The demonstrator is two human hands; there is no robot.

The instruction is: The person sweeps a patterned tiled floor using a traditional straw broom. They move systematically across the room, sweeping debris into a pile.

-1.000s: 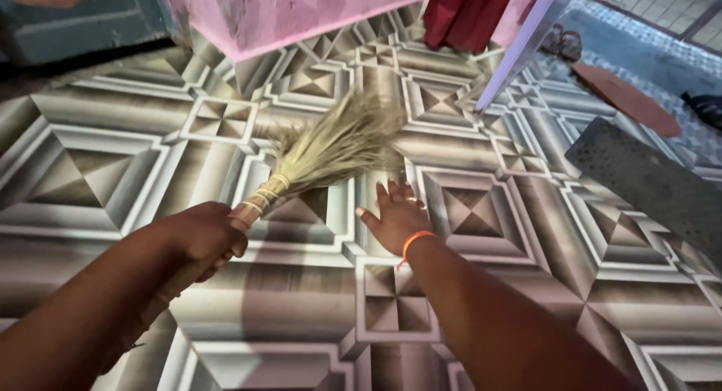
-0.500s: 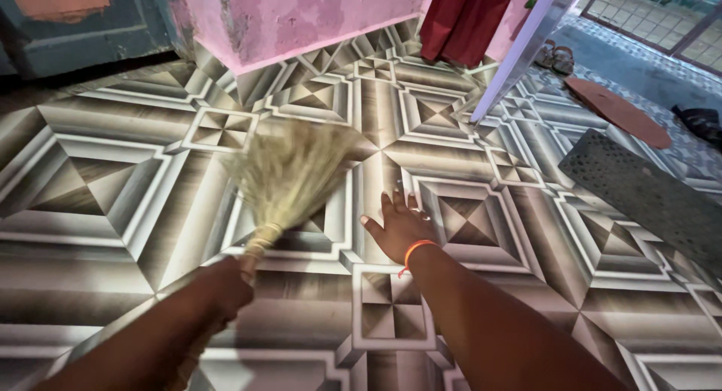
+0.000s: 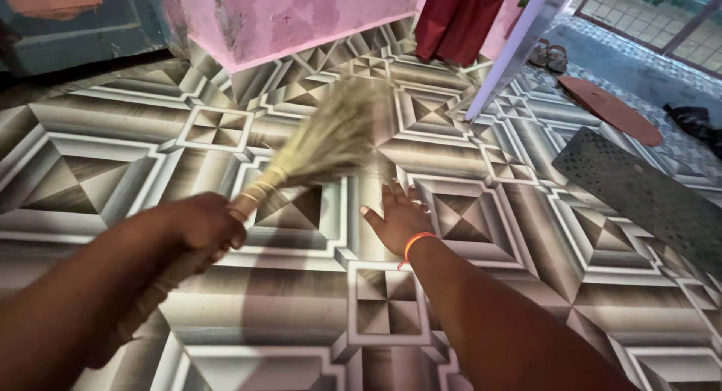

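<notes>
Left hand [image 3: 203,225] wrapped tight round bound handle of one straw-coloured grass broom [image 3: 316,154], bristle fan over patterned grey tile floor [image 3: 90,180], blurred. Broom looks light, bristles soft and springy; best grip at stiff wrapped neck. Right hand [image 3: 397,219] flat on floor, fingers spread, holding nothing. One orange wristband [image 3: 415,242].

- A single head-worn camera looked steeply down and forward from the person's own standpoint.
- It sat close above both forearms, with the patterned floor [image 3: 113,173] filling most of the view.
- The pink wall [image 3: 301,15] lay far, the open doorway far right.
</notes>
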